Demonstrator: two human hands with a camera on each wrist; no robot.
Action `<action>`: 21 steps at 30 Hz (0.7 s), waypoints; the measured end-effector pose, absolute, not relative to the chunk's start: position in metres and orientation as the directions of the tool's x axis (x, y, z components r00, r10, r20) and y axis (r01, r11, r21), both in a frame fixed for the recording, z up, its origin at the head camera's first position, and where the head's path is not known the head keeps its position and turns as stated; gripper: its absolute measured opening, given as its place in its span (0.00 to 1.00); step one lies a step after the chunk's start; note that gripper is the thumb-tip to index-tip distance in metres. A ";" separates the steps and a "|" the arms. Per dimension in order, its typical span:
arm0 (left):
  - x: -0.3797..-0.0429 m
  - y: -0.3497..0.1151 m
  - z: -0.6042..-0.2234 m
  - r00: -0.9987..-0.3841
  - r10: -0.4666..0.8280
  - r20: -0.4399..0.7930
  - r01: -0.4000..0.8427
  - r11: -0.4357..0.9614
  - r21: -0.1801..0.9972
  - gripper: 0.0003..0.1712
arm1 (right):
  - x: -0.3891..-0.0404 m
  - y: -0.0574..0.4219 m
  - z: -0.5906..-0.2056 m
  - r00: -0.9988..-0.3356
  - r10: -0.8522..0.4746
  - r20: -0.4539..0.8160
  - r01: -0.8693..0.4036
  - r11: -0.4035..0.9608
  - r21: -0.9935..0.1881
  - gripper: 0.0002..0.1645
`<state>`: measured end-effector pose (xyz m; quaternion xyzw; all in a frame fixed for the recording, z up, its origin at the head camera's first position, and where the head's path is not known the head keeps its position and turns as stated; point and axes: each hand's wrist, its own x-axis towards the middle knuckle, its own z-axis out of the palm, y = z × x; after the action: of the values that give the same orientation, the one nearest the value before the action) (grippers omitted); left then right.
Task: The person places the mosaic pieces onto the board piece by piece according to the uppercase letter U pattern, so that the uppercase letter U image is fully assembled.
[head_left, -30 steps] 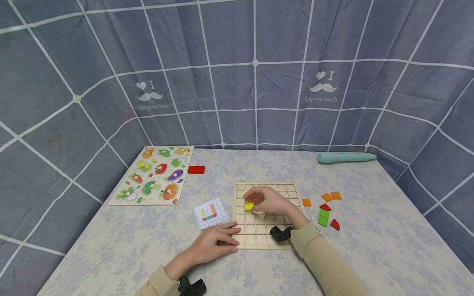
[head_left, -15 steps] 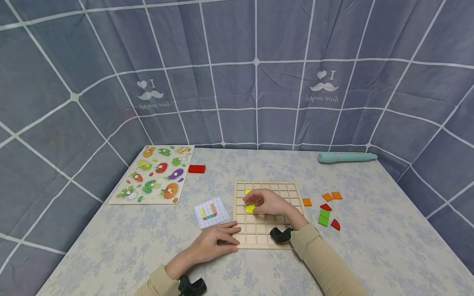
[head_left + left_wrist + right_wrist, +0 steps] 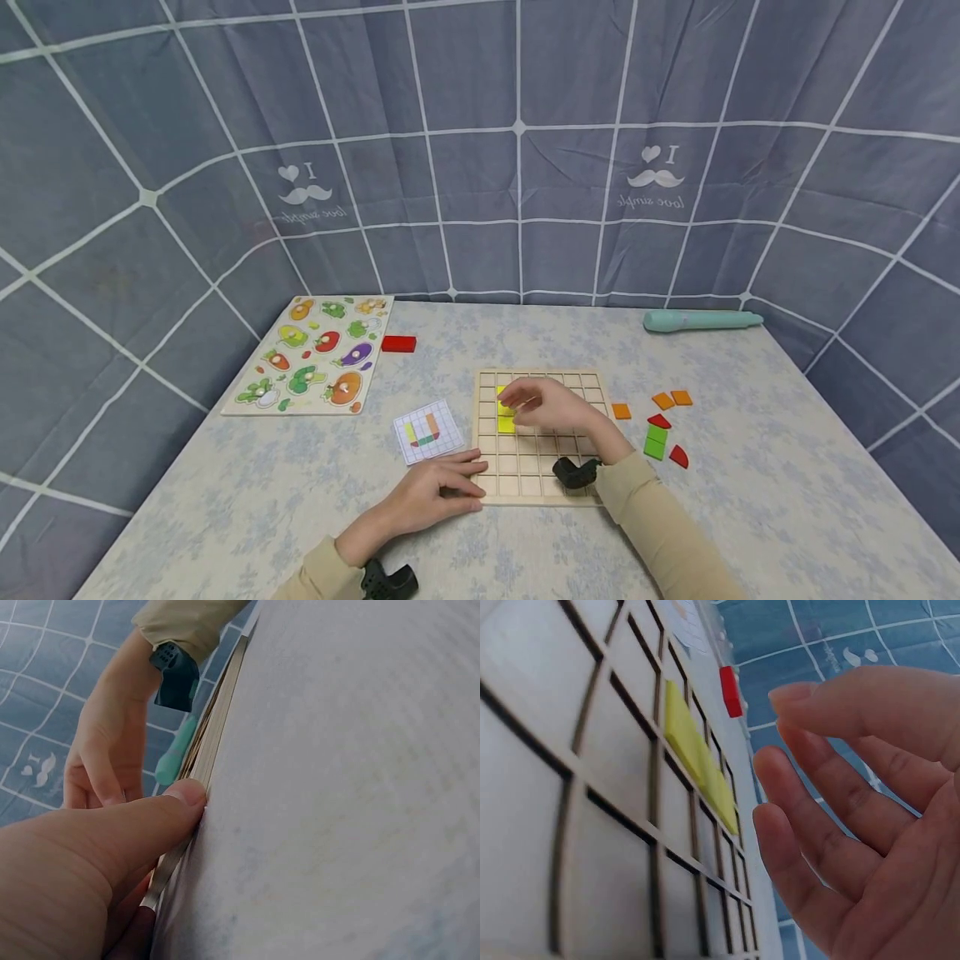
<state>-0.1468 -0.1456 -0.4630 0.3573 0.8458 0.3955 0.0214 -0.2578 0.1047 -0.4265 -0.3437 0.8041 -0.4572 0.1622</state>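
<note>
My left hand [image 3: 431, 496] lies at the left front corner of a wooden grid board [image 3: 528, 487]. Its thumb touches the board's side in the left wrist view, with the fingers fairly straight. Yellow square tiles [image 3: 506, 425] sit in a line in one column of the board, left of its middle; the fingers partly cover them in the head view. Just above them hovers my right hand [image 3: 551, 406], fingers loosely bent. In the right wrist view that hand [image 3: 877, 802] has nothing between thumb and fingers and is apart from the yellow tiles [image 3: 682, 731].
A pattern card [image 3: 427, 432] lies left of the board. On the right are orange tiles [image 3: 621, 411], green tiles [image 3: 655, 443] and red quarter-round pieces [image 3: 678, 456]. Farther back are a vegetable puzzle board [image 3: 307, 358], a red block [image 3: 398, 343] and a teal stick-like object [image 3: 701, 320].
My right hand has come away from the front yellow tile, rising and shifting slightly right. That tile, tilted at first, lies flat in its cell. My left hand has stayed put.
</note>
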 end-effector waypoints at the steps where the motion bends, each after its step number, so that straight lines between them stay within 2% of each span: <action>1: -0.147 -0.146 -0.463 -0.746 0.620 0.243 0.583 0.433 0.687 0.11 | -0.258 0.107 -0.424 -0.713 -0.699 0.056 -0.406 0.346 -0.846 0.20; 9: -0.147 -0.144 -0.461 -0.760 0.611 0.221 0.554 0.431 0.712 0.11 | -0.258 0.142 -0.400 -0.726 -0.680 0.096 -0.448 0.362 -0.818 0.19; 21: -0.147 -0.144 -0.459 -0.754 0.612 0.239 0.559 0.406 0.723 0.11 | -0.253 0.213 -0.375 -0.842 -0.524 0.128 -0.406 0.460 -0.789 0.20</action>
<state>-0.1472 -0.1437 -0.4590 0.3494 0.8379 0.4182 0.0317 -0.2533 0.2126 -0.3745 -0.2729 0.8519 -0.4420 0.0667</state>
